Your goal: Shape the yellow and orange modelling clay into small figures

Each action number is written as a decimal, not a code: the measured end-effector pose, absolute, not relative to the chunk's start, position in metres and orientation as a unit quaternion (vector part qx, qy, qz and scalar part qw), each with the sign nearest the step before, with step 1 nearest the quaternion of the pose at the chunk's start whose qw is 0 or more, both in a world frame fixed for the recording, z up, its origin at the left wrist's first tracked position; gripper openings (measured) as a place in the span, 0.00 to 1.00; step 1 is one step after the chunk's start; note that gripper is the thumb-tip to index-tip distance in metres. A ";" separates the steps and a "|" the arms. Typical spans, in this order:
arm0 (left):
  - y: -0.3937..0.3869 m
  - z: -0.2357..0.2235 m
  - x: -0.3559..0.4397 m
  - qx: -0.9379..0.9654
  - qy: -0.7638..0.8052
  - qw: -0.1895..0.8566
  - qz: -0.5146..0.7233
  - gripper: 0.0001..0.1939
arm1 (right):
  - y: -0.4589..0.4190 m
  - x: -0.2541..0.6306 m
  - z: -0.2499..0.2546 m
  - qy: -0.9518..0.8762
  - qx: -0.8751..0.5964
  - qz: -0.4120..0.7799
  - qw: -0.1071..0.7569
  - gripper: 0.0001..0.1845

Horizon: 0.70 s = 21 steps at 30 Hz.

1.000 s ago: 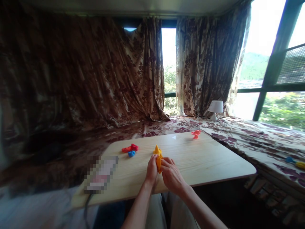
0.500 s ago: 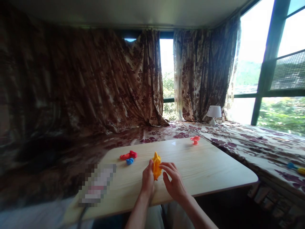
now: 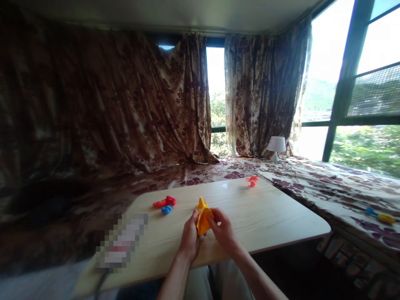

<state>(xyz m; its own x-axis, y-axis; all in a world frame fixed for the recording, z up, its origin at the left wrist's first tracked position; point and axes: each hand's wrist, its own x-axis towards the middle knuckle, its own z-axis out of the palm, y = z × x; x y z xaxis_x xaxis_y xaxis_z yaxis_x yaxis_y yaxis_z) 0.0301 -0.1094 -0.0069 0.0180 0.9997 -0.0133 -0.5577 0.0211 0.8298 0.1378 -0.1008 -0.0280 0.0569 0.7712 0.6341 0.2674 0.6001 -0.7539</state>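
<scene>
My left hand (image 3: pixel 190 235) and my right hand (image 3: pixel 223 229) meet over the near middle of the table. Between them is a soft yellow lump (image 3: pixel 203 223) that looks like modelling clay, with a pointed tip at its far end. The fingers of my left hand wrap its left side. On the right side, my right thumb and fingers pinch a thin, spread-out part of it. Beyond my left hand lie a red lump (image 3: pixel 164 202) and a smaller blue lump (image 3: pixel 166 210), close together. Its exact shape is partly covered by my fingers.
The pale wooden table (image 3: pixel 275 216) has rounded corners. A pinkish-red piece (image 3: pixel 252 181) stands near its far right corner. At the left, a blurred-out object (image 3: pixel 121 246) has a dark cord. A white lamp (image 3: pixel 276 145) and a blue-and-yellow item (image 3: pixel 386 218) are on the flowered cover.
My right hand has moved from loosely spread fingers beside the yellow lump to a pinch on it. The lump's near part now turns a broad, flat face toward me. The view has shifted slightly.
</scene>
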 end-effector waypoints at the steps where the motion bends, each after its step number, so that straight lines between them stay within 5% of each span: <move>1: -0.109 -0.007 0.030 0.329 0.330 0.639 0.612 0.14 | -0.101 0.139 -0.027 -0.651 -0.399 0.205 0.612 0.06; 5: -0.108 -0.006 0.027 0.328 0.305 0.668 0.594 0.10 | -0.109 0.142 -0.020 -0.661 -0.391 0.194 0.610 0.09; 9: -0.105 -0.007 0.025 0.254 0.301 0.696 0.600 0.08 | -0.116 0.141 -0.020 -0.715 -0.362 0.155 0.578 0.42; 11: -0.105 -0.009 0.025 0.235 0.302 0.699 0.604 0.08 | -0.117 0.140 -0.023 -0.739 -0.361 0.141 0.551 0.49; 21: -0.105 -0.010 0.025 0.277 0.251 0.702 0.607 0.07 | -0.114 0.139 -0.021 -0.731 -0.366 0.129 0.561 0.34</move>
